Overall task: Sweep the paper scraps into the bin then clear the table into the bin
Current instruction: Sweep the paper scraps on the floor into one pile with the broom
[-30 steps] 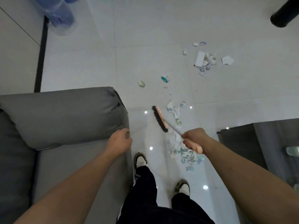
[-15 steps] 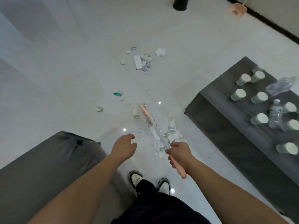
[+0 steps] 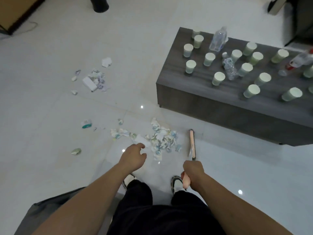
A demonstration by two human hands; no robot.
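My right hand grips the pink handle of a broom, whose head rests on the white floor just right of a pile of paper scraps. My left hand hangs loose above the floor left of that pile, fingers curled and empty. A second heap of scraps lies farther away at the left. Single scraps lie between the heaps. The dark low table at the right carries several paper cups and plastic bottles. A black cylinder, perhaps the bin, stands at the top.
A grey sofa corner shows at the bottom left beside my legs and shoes. A brown cabinet with a cable sits at the top left. Dark furniture stands behind the table at the top right.
The view has swung right, away from the sofa toward the table. The broom has moved from the left of the near scraps to their right side. My left hand left the sofa.
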